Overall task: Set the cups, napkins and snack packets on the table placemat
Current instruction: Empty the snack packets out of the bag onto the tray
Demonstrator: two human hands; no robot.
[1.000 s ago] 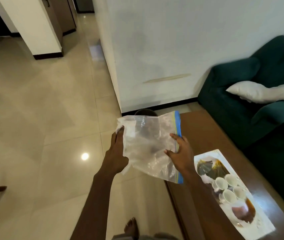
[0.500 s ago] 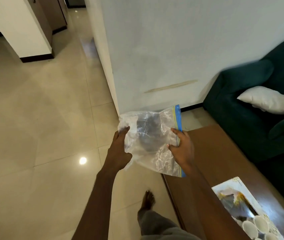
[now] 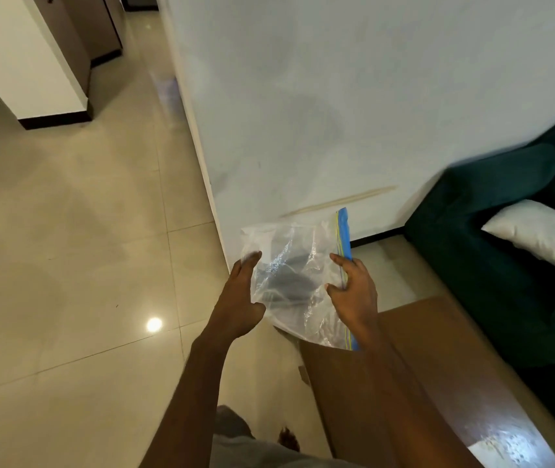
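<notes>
Both hands are gripping a clear zip bag [image 3: 289, 275]: the left hand [image 3: 235, 300] is curling round its left edge, and the right hand [image 3: 353, 293] is pinching the side with the blue seal. A dark shape is showing through the plastic. The bag is hanging by the far corner of the brown table [image 3: 404, 366]. What looks like the placemat [image 3: 512, 449] is glinting at the frame's bottom edge, beside a green sofa [image 3: 492, 265].

Bare forearms [image 3: 195, 383], grey trousers [image 3: 232, 432]
</notes>
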